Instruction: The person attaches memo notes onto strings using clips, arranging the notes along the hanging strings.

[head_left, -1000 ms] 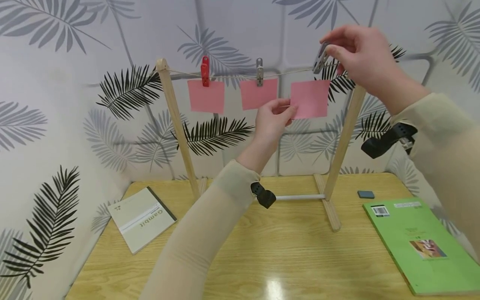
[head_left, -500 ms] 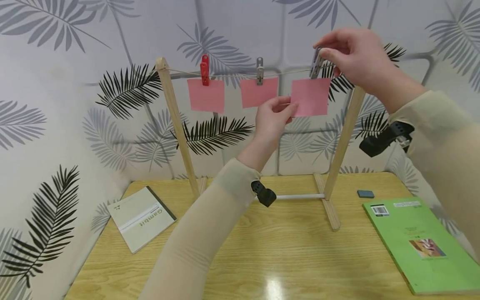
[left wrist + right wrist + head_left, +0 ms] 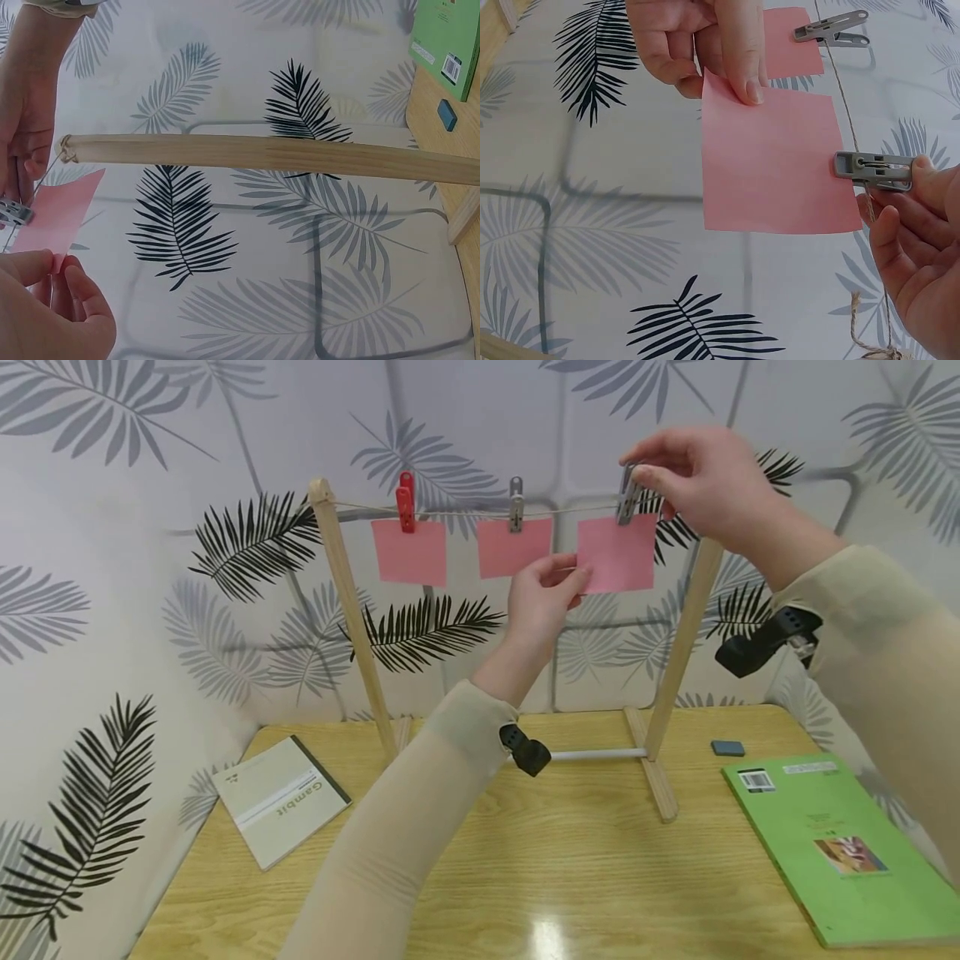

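My left hand [image 3: 542, 602] pinches a square pink paper note [image 3: 617, 560] at its left edge between thumb and fingers. In the right wrist view, the thumb lies flat on the front of that note [image 3: 776, 165]. My right hand [image 3: 708, 485] grips a grey clothespin [image 3: 627, 497] by its handles. The clothespin's tip [image 3: 847, 165] overlaps the note's top edge, right at the string [image 3: 841, 94]. Farther left on the string, a red clothespin [image 3: 406, 503] holds one pink note [image 3: 411, 560], and another grey clothespin [image 3: 516, 506] holds a second pink note [image 3: 506, 552].
The string runs between two wooden posts [image 3: 352, 618] of a stand with a white crossbar [image 3: 592, 754]. On the wooden table [image 3: 570, 860] lie a beige Gambit notebook [image 3: 281, 802] at left, a green book [image 3: 840, 852] and a small blue-grey block [image 3: 727, 748] at right.
My right hand has brought the grey clothespin left and down, from above the note's right corner to its top edge. The left hand keeps hold of the note almost in place.
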